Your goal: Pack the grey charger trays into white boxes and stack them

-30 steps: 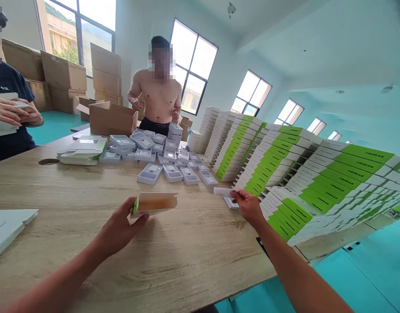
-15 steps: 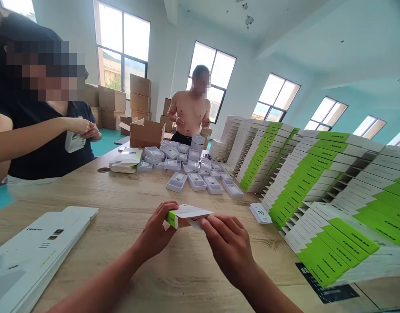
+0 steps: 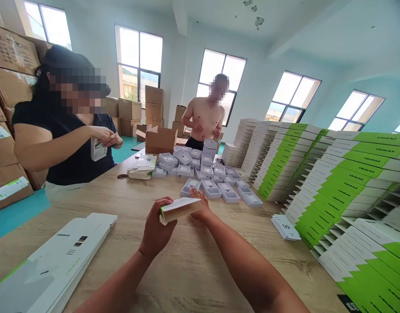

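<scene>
My left hand [image 3: 158, 226] grips a small white and green carton [image 3: 182, 210] by its left end, above the table. The long side facing me looks brown inside. Beyond the carton, my right hand [image 3: 200, 208] reaches forward with its fingers stretched out, at the near edge of a white plastic tray [image 3: 186, 189]. Part of that hand is hidden behind the carton, and I cannot tell whether it touches the tray. Several similar trays [image 3: 228, 192] lie in a heap just past it, small items set in them.
Flat printed cartons [image 3: 85, 237] lie stacked at the left. Tall stacks of white and green boxes [image 3: 346, 191] line the right side, a small white box [image 3: 285, 227] beside them. A brown cardboard box [image 3: 160, 140] stands behind the trays. Two people [image 3: 69, 130] work across the table.
My right hand has let go of the carton and moved forward to the trays. The carton has tilted in my left hand. The view has turned left.
</scene>
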### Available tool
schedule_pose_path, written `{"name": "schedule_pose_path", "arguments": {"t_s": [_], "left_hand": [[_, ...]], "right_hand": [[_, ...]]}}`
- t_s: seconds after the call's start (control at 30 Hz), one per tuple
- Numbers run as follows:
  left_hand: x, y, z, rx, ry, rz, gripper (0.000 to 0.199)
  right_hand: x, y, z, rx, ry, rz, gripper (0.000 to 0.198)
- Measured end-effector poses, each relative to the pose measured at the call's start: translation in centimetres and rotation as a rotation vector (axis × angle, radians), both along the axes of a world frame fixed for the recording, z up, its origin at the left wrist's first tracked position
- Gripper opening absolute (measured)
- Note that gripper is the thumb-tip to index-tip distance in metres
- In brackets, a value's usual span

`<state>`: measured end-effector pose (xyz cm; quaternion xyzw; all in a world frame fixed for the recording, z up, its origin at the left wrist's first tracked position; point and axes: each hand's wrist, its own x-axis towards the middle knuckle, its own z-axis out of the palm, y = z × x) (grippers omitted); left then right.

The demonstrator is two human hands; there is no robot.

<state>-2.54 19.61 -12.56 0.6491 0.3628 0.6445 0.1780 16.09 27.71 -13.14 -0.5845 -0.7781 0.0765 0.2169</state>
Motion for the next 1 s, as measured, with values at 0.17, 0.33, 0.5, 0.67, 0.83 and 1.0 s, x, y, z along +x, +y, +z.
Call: {"name": "schedule_pose_path", "arguments": {"t_s": [0.17,0.33,0.5,0.67,0.83,1.0], "left_hand": [[-0.3,1.2,-0.7,-0.024,-0.015,0.068,0.027],[0.4,0.7,-0.5,0.034,0.032,-0.05,0.031],[0.8,-0.4,-0.4,0.075,0.11,-0.167,0.033],[1.8,-1.6,-0.4,0.119,0.184,-0.234,0.033],[2.3,-3.1,-0.4,0.213,0.24,-0.286,0.034],[2.8,-4.6,0.4,0.231,0.273,-0.353,0.034]], "right_hand": [[-1.3,-1.1,-0.9,-0.022,0.054,-0.176,0.06],[1.4,-10.2,-0.9,-0.026,0.039,-0.186,0.026],[5.5,-22.5,2.9,-0.031,0.162,-0.086,0.024],[6.4,-29.6,8.9,0.076,0.279,-0.065,0.036],[4.3,-30.5,11.1,0.071,0.227,-0.266,0.024],[2.3,-30.3,9.6,0.119,0.257,-0.342,0.028]]}}
